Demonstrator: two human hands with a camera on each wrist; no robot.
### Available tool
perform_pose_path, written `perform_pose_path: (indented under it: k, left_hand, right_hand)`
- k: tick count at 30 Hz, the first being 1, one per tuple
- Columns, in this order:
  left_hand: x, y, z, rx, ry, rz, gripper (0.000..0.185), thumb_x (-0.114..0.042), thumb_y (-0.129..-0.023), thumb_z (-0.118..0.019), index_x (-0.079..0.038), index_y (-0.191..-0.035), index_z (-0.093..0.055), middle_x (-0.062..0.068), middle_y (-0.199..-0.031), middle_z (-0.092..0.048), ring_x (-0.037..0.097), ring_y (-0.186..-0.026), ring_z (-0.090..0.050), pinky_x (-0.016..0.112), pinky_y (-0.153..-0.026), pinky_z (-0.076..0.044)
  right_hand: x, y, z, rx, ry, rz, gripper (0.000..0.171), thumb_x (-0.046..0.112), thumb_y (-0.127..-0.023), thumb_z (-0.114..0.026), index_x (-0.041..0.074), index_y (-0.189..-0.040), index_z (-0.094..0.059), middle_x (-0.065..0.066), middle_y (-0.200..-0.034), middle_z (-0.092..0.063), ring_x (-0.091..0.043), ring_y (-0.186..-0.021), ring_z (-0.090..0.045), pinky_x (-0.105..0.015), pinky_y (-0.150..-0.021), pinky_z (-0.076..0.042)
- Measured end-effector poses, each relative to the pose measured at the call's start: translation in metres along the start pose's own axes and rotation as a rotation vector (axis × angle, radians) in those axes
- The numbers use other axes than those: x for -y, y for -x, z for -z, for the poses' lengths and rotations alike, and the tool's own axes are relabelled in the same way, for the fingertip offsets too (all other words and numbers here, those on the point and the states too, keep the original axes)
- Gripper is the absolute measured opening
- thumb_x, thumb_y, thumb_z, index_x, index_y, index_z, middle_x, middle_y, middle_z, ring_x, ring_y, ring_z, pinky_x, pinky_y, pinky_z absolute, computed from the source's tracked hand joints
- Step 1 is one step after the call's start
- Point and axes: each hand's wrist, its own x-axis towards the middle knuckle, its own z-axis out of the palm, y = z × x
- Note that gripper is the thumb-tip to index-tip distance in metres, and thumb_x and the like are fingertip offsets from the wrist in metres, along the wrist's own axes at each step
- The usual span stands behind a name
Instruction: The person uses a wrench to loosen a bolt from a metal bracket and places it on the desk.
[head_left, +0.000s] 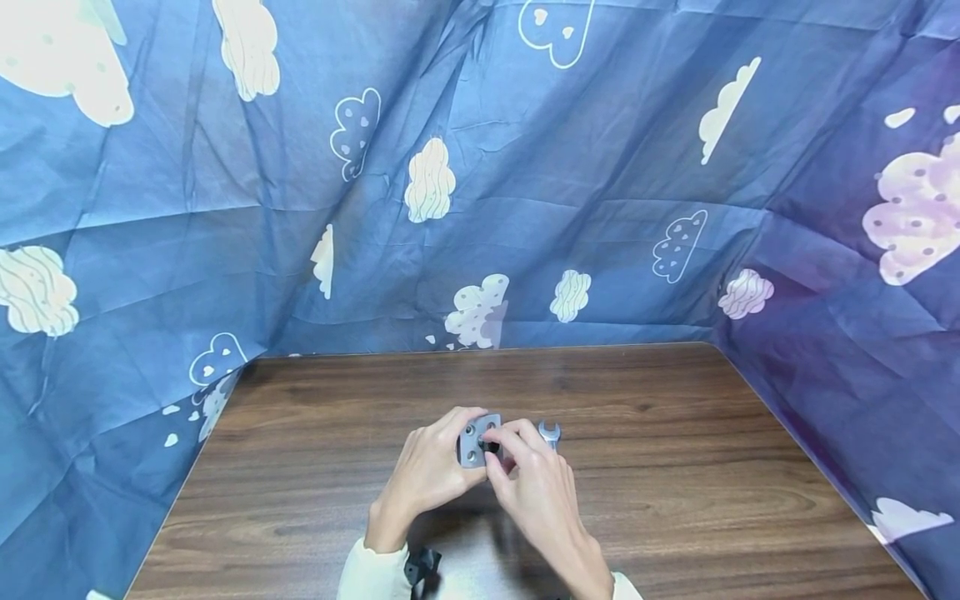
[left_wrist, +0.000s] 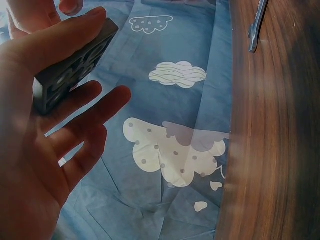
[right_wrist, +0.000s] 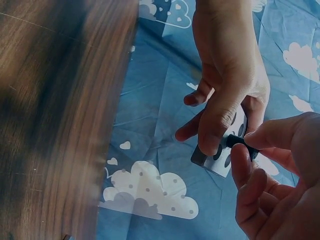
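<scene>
My left hand point(head_left: 429, 467) grips a grey rectangular block point(head_left: 470, 450) by its edges, above the table. Several round holes show in the block's face. In the right wrist view the left thumb lies across the face of the block point(right_wrist: 214, 164). My right hand point(head_left: 538, 482) pinches a small black bolt-like piece point(right_wrist: 234, 141) between thumb and index finger, its end against the block's face near the middle. How deep it sits in a hole cannot be seen. In the left wrist view the block point(left_wrist: 42, 97) is seen nearly edge-on, with the other left fingers extended below it.
An open-end wrench point(head_left: 551, 435) lies on the brown wooden table point(head_left: 645, 408), just beyond my right hand. A blue cloth with clouds point(head_left: 510, 208) hangs behind the table and along its sides. A black strap piece point(head_left: 422, 566) sits by my left wrist.
</scene>
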Motion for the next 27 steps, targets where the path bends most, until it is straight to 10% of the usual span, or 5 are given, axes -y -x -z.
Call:
perform_pose_path:
  k: [17,27]
  left_hand:
    - [0.0014,-0.0003,0.0002,-0.005,-0.016,-0.012,0.062,-0.034,-0.068,-0.084,-0.02,-0.124,-0.062,-0.007,-0.109,-0.069,0.005,-0.072,-0.061,0.023,-0.06,-0.049]
    - [0.0005,-0.0002,-0.0009,0.0,-0.012,0.001,0.063,-0.036,-0.067,-0.084,-0.02,-0.124,-0.062,-0.008,-0.108,-0.069,0.006,-0.073,-0.062,0.026,-0.062,-0.051]
  right_hand:
    - [0.0014,-0.0007,-0.0001,0.04,0.006,-0.125,0.037,0.027,-0.081,-0.08,0.016,-0.114,-0.069,0.006,-0.099,-0.065,0.001,-0.066,-0.06,-0.021,-0.054,-0.042]
    - [0.001,-0.001,-0.0008,0.041,0.051,-0.185,0.019,0.033,-0.082,-0.079,0.022,-0.094,-0.071,0.016,-0.078,-0.061,0.002,-0.061,-0.055,-0.023,-0.054,-0.042]
